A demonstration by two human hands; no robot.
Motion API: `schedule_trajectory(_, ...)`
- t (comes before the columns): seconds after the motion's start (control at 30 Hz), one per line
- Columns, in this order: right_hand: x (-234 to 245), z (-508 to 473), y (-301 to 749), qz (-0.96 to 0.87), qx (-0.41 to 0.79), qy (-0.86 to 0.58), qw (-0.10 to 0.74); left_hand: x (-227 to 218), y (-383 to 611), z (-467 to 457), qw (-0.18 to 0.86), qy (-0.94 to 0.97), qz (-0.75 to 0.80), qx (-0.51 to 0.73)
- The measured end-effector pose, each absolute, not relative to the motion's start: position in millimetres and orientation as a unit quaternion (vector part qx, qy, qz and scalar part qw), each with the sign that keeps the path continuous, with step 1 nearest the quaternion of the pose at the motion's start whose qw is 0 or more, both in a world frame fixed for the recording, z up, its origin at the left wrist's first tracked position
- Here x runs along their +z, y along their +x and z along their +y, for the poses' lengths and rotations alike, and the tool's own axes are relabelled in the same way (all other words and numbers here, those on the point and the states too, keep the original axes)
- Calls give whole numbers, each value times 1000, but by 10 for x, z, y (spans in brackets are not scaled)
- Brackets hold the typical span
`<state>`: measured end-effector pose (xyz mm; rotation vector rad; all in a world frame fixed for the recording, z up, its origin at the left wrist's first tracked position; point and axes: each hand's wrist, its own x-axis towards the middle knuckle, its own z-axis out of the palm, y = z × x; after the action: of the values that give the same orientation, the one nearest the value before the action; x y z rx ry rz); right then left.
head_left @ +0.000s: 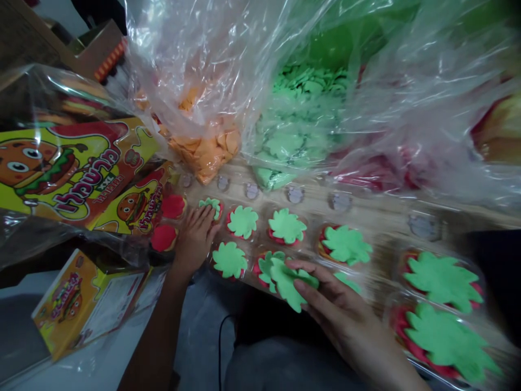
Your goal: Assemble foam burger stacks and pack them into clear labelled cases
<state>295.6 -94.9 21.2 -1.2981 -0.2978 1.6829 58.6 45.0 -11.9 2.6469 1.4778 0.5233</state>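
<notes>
My right hand (329,298) pinches green lettuce-shaped pieces (287,285) between thumb and fingers, over the near row of clear plastic trays. Just behind them, another green piece (266,266) rests on a red layer in its compartment. My left hand (195,236) reaches to the far row, fingers stretched out and touching a green lettuce-shaped piece (214,205) on a red layer. Several other compartments hold green pieces, such as one (287,225) in the far row and one (230,259) in the near row. At the left, two compartments show red tops (164,237).
Behind the trays stand clear plastic bags of orange pieces (207,155), green pieces (280,146) and red pieces (370,171). Printed yellow-and-red burger packaging (93,168) lies at the left. A folded printed card (61,304) is nearer. The wooden tabletop (378,212) shows between trays and bags.
</notes>
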Motion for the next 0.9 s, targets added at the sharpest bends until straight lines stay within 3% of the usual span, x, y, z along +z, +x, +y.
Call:
schedule_trajectory(0.13,316,-916,2915,-74,713,-488,498,97,652,289,75,834,493,234)
schedule_trajectory(0.33,388,-821,2777,-111,744,-401,523,465,984,-278,352,775,453,265)
schedule_trajectory(0.5,379,-753,2650,-140,763,-379,504,448,1109,-464,441,638,515,365)
schedule_trajectory(0.57,339,-744,2646,-140,774,-374,492,407,998,-425,399,583,561,432)
schedule_trajectory(0.67,278,-753,2688,-131,765,-398,489,291,692,-326,195,544,627,522)
schedule_trajectory(0.77,242,-788,2761,-138,741,-440,489,97,385,-260,54,681,601,415)
schedule_trajectory(0.9,241,-850,2870,-148,722,-469,487,-67,212,-239,19,818,515,256)
